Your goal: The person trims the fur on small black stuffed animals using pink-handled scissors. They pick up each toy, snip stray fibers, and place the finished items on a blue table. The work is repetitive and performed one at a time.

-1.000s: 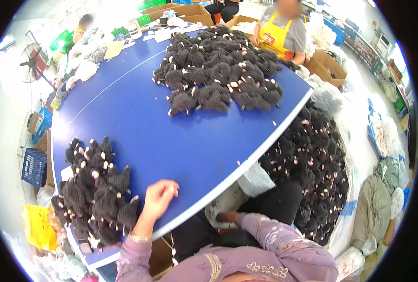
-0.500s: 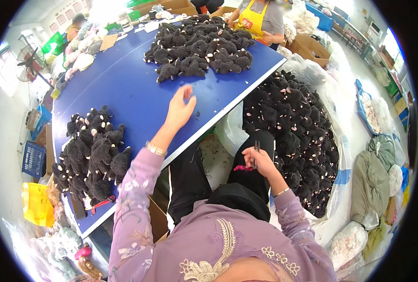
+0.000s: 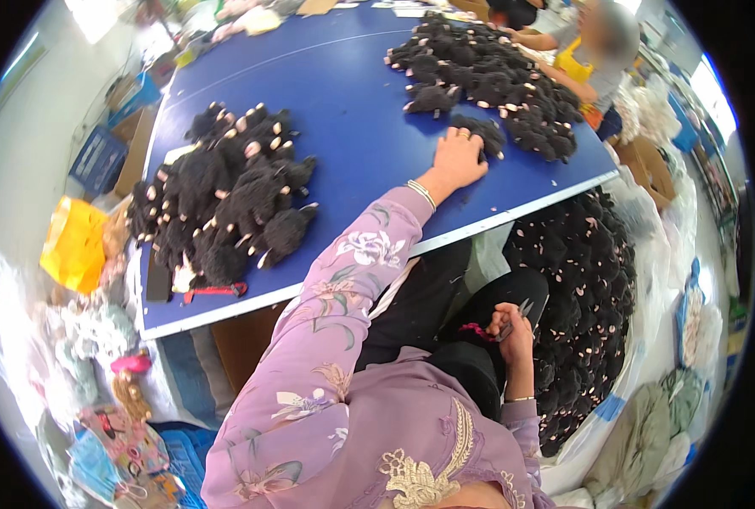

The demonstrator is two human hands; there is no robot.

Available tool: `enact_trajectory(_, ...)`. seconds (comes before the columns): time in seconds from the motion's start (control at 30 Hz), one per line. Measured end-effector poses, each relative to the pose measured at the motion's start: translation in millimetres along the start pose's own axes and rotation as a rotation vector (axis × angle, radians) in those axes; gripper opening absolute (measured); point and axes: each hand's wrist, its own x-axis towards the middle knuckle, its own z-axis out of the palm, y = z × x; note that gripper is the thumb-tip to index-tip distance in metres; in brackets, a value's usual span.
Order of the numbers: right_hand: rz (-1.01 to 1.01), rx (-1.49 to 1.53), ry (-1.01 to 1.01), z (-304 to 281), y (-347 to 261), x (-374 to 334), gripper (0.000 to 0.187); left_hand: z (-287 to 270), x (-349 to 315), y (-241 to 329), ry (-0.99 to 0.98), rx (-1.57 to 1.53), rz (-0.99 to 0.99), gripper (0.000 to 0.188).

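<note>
My left hand [image 3: 459, 161] reaches across the blue table, its fingers closed over a black plush toy [image 3: 481, 132] at the near edge of a large heap of plush toys [image 3: 488, 72]. How firmly it grips is partly hidden. Down by my thigh, my right hand [image 3: 513, 326] is closed around a pair of small metal scissors [image 3: 526, 307], blades sticking up past the fingers. Something bright pink [image 3: 477, 331] shows at the scissors' other end. A second heap of black plush toys [image 3: 233, 187] with pale tips lies on the table's left part.
Beside my right leg stands a big plastic sack [image 3: 636, 339] full of black plush pieces [image 3: 577, 297]. A red-handled tool [image 3: 216, 292] lies near the table's front edge [image 3: 216, 319]. Across the far right corner, a person in a yellow apron [image 3: 574, 64] handles the heap.
My left hand has gone from empty above the table to a plush toy at the far heap. The view has swung, shifting everything. My right hand still holds the scissors.
</note>
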Motion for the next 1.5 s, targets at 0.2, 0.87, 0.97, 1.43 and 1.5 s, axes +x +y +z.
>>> enact_trajectory(0.2, 0.031, -0.119, -0.006, 50.6, -40.9, 35.6, 0.033, -47.6, -55.8, -27.3, 0.039, -0.483, -0.120, 0.024)
enact_trajectory(0.87, -0.283, -0.328, -0.004, 211.6, -97.3, 137.5, 0.004, -109.7, -98.1, -46.1, -0.333, -1.898, -0.303, 0.058)
enact_trajectory(0.97, -0.338, -0.520, -0.099, 201.8, -119.6, 122.5, 0.013, -110.1, -94.5, -48.9, -0.403, -1.845, -0.288, 0.061)
enact_trajectory(1.43, -0.094, -0.238, -0.311, 190.7, -130.1, 97.7, 0.038, -110.4, -100.0, -28.3, -0.529, -1.610, -0.303, 0.044)
enact_trajectory(1.5, -0.061, -0.215, -0.312, 192.2, -127.3, 95.5, 0.043, -108.1, -97.1, -28.1, -0.455, -1.592, -0.307, 0.042)
